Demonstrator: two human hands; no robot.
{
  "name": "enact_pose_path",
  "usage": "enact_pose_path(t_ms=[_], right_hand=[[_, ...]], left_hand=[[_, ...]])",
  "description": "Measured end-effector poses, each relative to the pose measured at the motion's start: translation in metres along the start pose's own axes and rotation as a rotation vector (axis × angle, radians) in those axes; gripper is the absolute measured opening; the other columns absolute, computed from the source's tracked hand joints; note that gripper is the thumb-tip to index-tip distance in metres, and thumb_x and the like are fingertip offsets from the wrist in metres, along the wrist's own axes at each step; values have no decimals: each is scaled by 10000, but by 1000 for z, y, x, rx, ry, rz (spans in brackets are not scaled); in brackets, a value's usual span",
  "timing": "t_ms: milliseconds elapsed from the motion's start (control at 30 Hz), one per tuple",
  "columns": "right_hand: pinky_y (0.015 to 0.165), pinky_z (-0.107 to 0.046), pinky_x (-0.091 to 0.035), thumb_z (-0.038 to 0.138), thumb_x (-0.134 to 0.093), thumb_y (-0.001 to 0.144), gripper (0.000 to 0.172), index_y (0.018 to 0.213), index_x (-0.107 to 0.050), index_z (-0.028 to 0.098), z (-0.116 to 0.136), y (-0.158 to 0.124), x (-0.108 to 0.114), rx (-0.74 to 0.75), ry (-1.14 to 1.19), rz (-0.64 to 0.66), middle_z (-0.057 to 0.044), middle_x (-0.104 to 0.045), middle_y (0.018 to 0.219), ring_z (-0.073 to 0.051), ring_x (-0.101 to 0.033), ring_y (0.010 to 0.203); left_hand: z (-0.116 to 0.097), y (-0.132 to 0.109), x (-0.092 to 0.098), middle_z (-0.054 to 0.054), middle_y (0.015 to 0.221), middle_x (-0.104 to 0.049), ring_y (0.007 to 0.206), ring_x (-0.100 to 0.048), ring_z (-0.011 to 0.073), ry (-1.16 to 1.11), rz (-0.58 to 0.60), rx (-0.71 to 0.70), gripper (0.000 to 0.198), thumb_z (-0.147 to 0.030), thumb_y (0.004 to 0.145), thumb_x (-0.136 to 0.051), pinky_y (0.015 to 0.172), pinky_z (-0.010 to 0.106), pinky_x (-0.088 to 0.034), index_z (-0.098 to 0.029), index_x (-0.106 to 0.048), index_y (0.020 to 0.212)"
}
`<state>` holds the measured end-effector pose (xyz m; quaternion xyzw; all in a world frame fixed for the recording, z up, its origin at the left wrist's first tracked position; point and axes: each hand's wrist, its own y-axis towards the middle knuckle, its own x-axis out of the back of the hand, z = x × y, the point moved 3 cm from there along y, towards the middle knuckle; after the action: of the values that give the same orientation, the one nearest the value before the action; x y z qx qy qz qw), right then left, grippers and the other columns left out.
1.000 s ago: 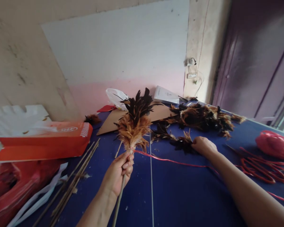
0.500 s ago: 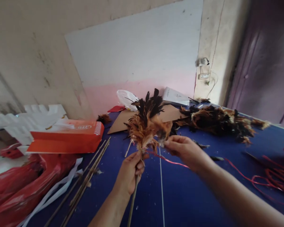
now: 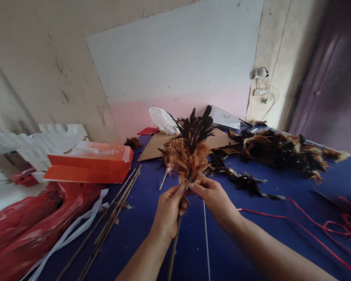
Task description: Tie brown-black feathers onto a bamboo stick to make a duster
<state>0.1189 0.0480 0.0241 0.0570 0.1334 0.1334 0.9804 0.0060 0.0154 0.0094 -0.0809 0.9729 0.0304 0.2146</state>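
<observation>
A feather duster (image 3: 190,156) stands upright in front of me, brown feathers below and black ones at the top, bound on a thin stick (image 3: 173,253). My left hand (image 3: 168,212) is closed around the stick just under the feathers, thumb on top. Beside it, my right hand (image 3: 213,197) pinches the quill ends of feathers against the base of the bunch, and both thumbs nearly meet there. A red string (image 3: 269,214) passes behind my right forearm. Its end near the duster is hidden by my hand.
On the blue table (image 3: 222,249) lie a feather pile (image 3: 280,152) at right, loose dark feathers (image 3: 248,183), thin sticks (image 3: 111,222) at left, an orange bag (image 3: 90,164), red plastic (image 3: 61,218), cardboard (image 3: 152,148) and a white plastic bag (image 3: 163,121).
My right hand has moved left with a brown tuft to the base of the duster, where the tuft now sits among the other feathers. My left hand keeps its grip.
</observation>
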Motion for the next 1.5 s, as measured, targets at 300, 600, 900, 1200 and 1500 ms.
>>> enact_pose_path(t_ms=[300, 600, 900, 1200, 1500], right_hand=[[574, -237, -360, 290, -663, 590, 206, 547, -501, 172, -2, 0, 4, -6, -127, -2, 44, -517, 531, -99, -457, 543], [534, -222, -359, 355, -651, 641, 230, 715, -598, 143, -4, 3, 6, 42, -369, -11, 7, -583, 634, -107, -471, 571], [499, -214, -304, 304, -459, 804, 253, 675, -630, 169, 19, -10, 0, 297, -835, 150, 16, -561, 569, -109, -463, 536], [474, -257, -238, 135, -438, 780, 165, 795, -602, 140, 41, -45, -19, 647, -1595, 426, -71, -653, 735, -142, -557, 554], [502, -243, -258, 213, -496, 815, 152, 720, -603, 162, 84, -42, 10, 755, -1551, 342, -47, -624, 730, -131, -548, 623]], left_hand=[[2, -2, -3, -50, 434, -476, 360, -342, 28, 47, -35, 10, 240, -334, 623, -717, 331, 137, -176, -122, -623, 683], [0, -2, -2, -48, 490, -463, 384, -331, 29, 78, -77, -75, 267, -359, 621, -716, 348, 151, -180, -115, -612, 646], [-10, -2, 8, -55, 462, -393, 405, -299, 64, 366, -97, -249, 306, -435, 731, -603, 385, 195, -198, -132, -621, 697], [-19, -11, -2, -27, 528, -459, 524, -403, 118, 736, -49, -457, 294, -359, 795, -507, 503, 217, -305, -166, -573, 584], [-22, -37, -20, 29, 643, -524, 565, -451, 152, 1050, 221, -703, 210, -145, 781, -514, 594, 243, -352, -247, -693, 819]])
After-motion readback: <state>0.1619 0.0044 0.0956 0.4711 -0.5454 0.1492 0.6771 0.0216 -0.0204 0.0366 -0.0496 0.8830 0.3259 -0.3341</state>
